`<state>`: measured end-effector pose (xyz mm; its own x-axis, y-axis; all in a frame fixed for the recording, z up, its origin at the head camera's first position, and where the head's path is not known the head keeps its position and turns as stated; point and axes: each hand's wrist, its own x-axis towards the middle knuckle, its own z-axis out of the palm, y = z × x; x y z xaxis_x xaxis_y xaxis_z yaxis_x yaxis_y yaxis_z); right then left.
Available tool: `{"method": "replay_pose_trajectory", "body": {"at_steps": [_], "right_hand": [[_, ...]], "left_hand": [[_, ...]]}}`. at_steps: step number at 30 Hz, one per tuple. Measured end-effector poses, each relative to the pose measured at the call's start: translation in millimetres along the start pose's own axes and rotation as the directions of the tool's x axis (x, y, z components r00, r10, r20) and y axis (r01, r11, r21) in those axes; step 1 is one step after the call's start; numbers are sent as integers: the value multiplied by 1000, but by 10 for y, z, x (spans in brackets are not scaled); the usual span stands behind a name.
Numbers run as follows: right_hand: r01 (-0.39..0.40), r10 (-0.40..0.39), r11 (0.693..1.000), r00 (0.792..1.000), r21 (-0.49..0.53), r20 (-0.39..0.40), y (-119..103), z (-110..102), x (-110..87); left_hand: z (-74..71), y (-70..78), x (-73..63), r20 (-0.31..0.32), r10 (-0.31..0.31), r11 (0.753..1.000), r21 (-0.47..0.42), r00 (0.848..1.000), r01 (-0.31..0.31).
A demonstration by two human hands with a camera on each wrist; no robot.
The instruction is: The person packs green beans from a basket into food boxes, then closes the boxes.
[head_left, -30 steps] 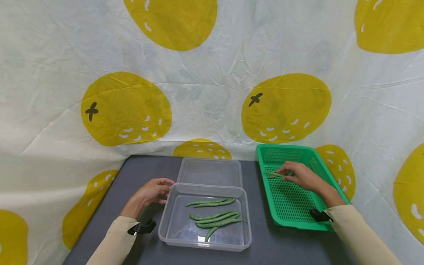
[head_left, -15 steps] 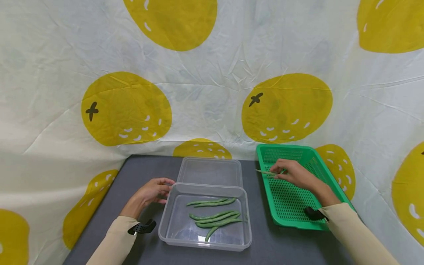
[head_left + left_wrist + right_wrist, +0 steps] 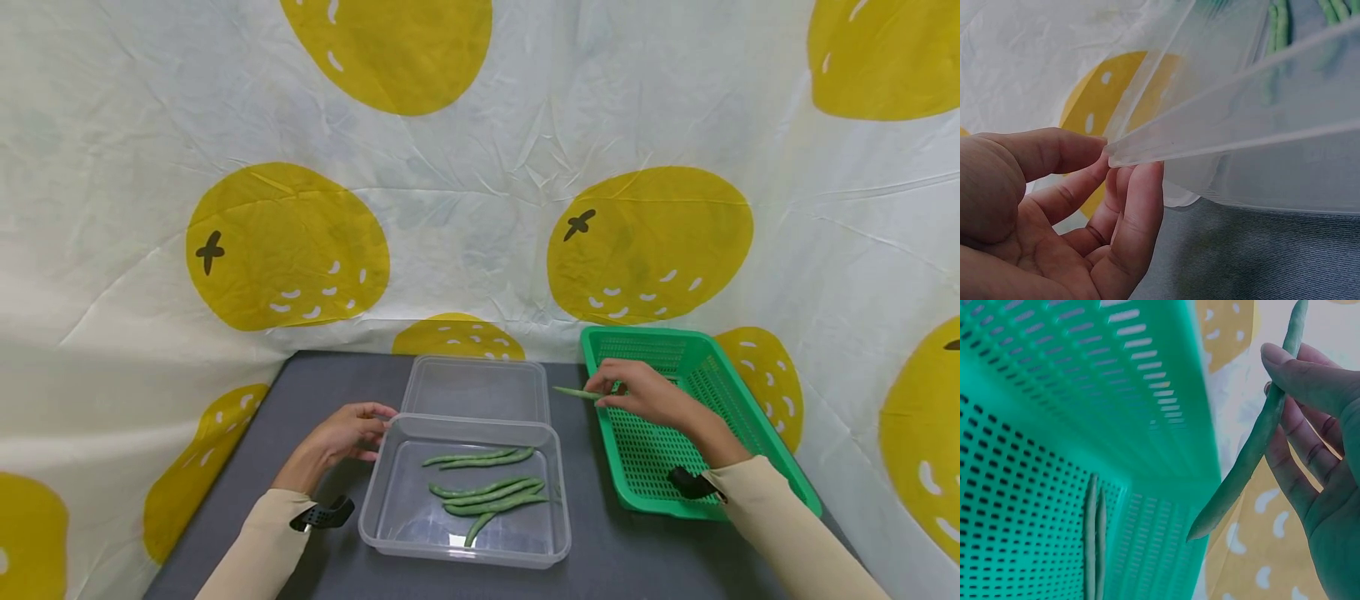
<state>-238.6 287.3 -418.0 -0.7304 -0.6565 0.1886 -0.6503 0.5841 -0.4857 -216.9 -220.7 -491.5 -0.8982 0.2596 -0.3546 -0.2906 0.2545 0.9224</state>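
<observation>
My right hand (image 3: pixel 641 392) pinches a green bean (image 3: pixel 573 392) between thumb and fingers, above the left rim of a green plastic basket (image 3: pixel 648 471). The bean points left, out past the rim. In the right wrist view, two thin green beans (image 3: pixel 1090 537) lie against each other inside the basket. With thumb and fingertips, my left hand (image 3: pixel 347 435) holds the far left corner of a clear plastic container (image 3: pixel 465 557); the left wrist view shows its rim corner between them. Several green beans (image 3: pixel 491 493) lie in the container, roughly crosswise in two groups.
A clear flat lid (image 3: pixel 480 387) lies on the dark table (image 3: pixel 337 379) just behind the container. A strip of table separates container and basket. Close behind the table hangs a white cloth (image 3: pixel 465 242) with yellow fruit prints.
My right hand has moved left with the green bean, from over the basket's interior to its left rim. My left hand and the container stay where they were.
</observation>
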Motion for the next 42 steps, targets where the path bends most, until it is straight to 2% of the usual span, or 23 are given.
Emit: {"method": "replay_pose_trajectory", "body": {"at_steps": [7, 19, 25, 42], "right_hand": [[16, -16, 1000, 1000, 13, 26, -115, 38, 65], [98, -101, 994, 993, 44, 67, -292, 148, 187], [154, -159, 985, 985, 78, 71, -353, 189, 249], [207, -222, 964, 972, 165, 80, -569, 430, 416]], "left_hand": [[-5, 5, 12, 1, -6, 1000, -6, 1000, 6], [-3, 9, -6, 11, 1, 1000, -9, 1000, -1], [-3, 14, -1, 6, 0, 1000, -8, 1000, 0], [-6, -9, 7, 5, 9, 1000, -2, 1000, -9]]}}
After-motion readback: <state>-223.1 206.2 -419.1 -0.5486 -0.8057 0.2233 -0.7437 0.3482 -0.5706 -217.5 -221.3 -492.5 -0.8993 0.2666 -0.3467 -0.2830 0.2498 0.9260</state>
